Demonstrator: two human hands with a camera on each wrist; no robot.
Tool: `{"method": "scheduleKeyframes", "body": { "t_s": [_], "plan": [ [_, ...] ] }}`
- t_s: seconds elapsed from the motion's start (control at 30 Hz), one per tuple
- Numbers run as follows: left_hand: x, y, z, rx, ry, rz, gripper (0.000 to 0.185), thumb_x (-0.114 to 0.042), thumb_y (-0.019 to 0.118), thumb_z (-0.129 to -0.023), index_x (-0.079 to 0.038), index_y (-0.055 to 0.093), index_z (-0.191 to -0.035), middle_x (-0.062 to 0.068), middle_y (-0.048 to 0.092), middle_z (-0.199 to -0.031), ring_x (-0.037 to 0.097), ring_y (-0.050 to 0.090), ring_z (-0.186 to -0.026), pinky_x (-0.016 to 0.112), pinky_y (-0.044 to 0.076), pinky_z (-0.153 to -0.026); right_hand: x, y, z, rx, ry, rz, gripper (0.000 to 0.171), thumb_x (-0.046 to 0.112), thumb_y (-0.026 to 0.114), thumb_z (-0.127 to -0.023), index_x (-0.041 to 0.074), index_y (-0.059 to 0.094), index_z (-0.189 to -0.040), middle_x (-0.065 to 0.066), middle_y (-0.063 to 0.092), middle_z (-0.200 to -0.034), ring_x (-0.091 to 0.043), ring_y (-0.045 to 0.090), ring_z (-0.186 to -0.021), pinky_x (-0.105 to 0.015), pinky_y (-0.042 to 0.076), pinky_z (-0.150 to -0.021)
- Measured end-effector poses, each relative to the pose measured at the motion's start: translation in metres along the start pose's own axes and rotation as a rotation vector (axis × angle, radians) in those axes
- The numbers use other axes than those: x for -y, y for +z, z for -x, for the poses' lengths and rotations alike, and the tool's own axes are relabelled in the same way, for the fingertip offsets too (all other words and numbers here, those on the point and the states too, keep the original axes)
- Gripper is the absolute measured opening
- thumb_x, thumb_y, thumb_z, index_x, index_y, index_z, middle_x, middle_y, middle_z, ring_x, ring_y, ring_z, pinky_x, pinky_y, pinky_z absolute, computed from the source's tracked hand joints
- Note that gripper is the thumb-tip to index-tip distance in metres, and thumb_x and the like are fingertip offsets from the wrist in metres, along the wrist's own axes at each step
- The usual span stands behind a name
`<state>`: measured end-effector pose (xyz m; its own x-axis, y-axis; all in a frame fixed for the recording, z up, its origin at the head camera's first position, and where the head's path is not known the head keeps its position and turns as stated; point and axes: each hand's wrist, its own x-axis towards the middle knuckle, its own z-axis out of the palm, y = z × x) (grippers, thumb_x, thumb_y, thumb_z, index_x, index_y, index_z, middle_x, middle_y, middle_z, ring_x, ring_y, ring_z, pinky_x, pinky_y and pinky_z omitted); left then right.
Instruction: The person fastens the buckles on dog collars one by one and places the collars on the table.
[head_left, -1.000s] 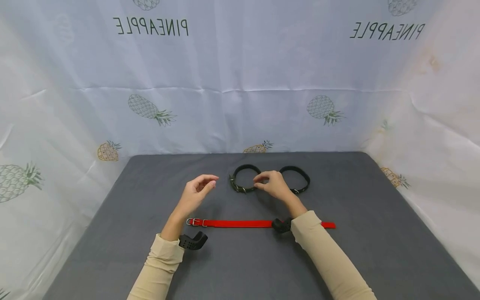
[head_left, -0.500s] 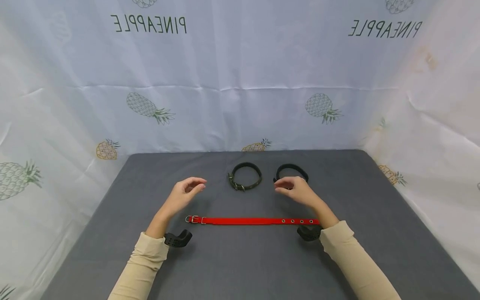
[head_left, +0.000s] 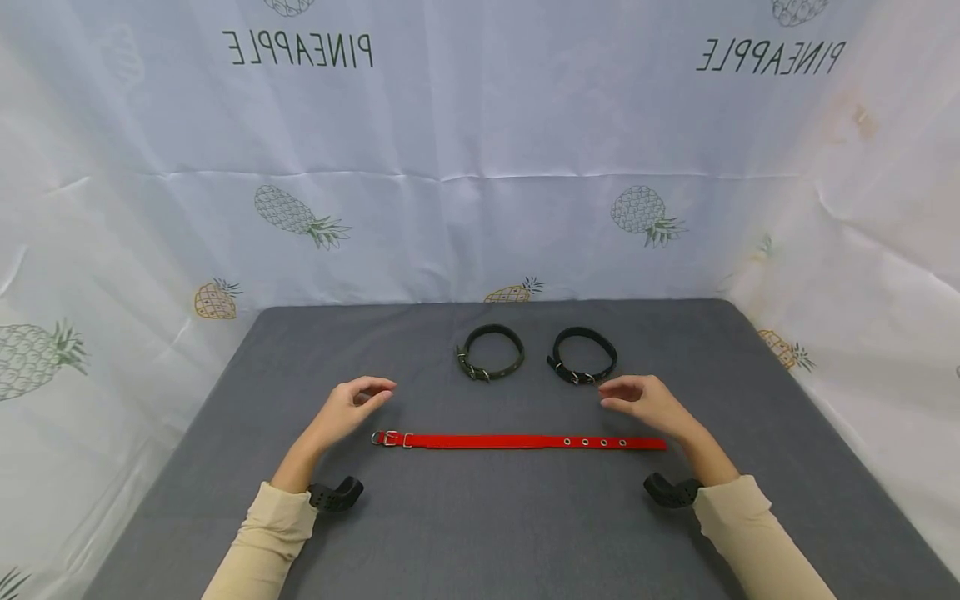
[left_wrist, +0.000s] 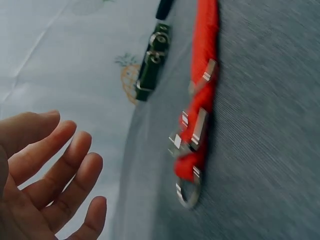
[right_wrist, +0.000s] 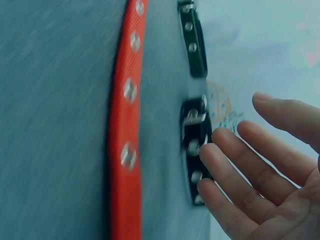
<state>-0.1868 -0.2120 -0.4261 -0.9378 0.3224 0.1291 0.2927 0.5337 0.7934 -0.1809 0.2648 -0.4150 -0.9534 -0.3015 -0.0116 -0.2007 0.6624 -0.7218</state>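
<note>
A red collar lies flat and straight across the grey table, its metal buckle at the left end and its eyelets toward the right end. My left hand hovers just left of the buckle, fingers relaxed and holding nothing. My right hand hovers above the collar's right end, also loose and holding nothing. In the left wrist view the red collar's buckle shows close by my fingers. In the right wrist view the eyelet end lies beside my fingers.
Two buckled collars lie behind the red one: a dark green collar and a black collar. A pineapple-print cloth rises behind the table and along both sides. Black wrist mounts sit at both cuffs.
Both hands have pulled back toward me and apart; the right hand left the dark green collar and moved right, uncovering the black collar and the red collar's eyelet end.
</note>
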Motion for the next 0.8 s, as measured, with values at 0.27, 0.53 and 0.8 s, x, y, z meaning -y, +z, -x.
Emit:
{"method": "scheduleKeyframes", "body": {
  "t_s": [0.27,0.53,0.8],
  "plan": [
    [0.012,-0.002,0.012,0.046,-0.005,-0.014,0.028,-0.016,0.062,-0.094,-0.001,0.066,-0.117,0.02,0.067,-0.117,0.024,0.067,-0.091,0.02,0.051,-0.073,-0.022,-0.012,0.026,-0.009,0.043,-0.014,0.034,0.017,0.071,-0.087,-0.006,0.066,-0.112,-0.022,0.071,-0.107,0.005,0.063,-0.081,-0.018,0.053,-0.072],
    [0.021,0.001,0.016,0.071,0.031,-0.051,0.026,-0.016,0.068,-0.09,-0.003,0.069,-0.112,0.011,0.07,-0.101,-0.002,0.06,-0.085,0.019,0.05,-0.073,-0.037,-0.015,0.039,0.007,0.055,-0.006,0.036,0.017,0.075,-0.083,-0.007,0.068,-0.109,-0.015,0.072,-0.095,0.006,0.056,-0.072,-0.018,0.048,-0.065],
    [0.025,0.008,0.015,0.105,0.031,-0.066,0.032,-0.023,0.075,-0.084,-0.004,0.071,-0.109,0.01,0.069,-0.099,-0.001,0.055,-0.084,0.019,0.048,-0.073,-0.044,-0.014,0.04,0.06,0.074,-0.012,0.037,0.017,0.078,-0.08,-0.006,0.069,-0.107,-0.002,0.064,-0.082,0.004,0.048,-0.067,-0.018,0.04,-0.058]
  ]
}}
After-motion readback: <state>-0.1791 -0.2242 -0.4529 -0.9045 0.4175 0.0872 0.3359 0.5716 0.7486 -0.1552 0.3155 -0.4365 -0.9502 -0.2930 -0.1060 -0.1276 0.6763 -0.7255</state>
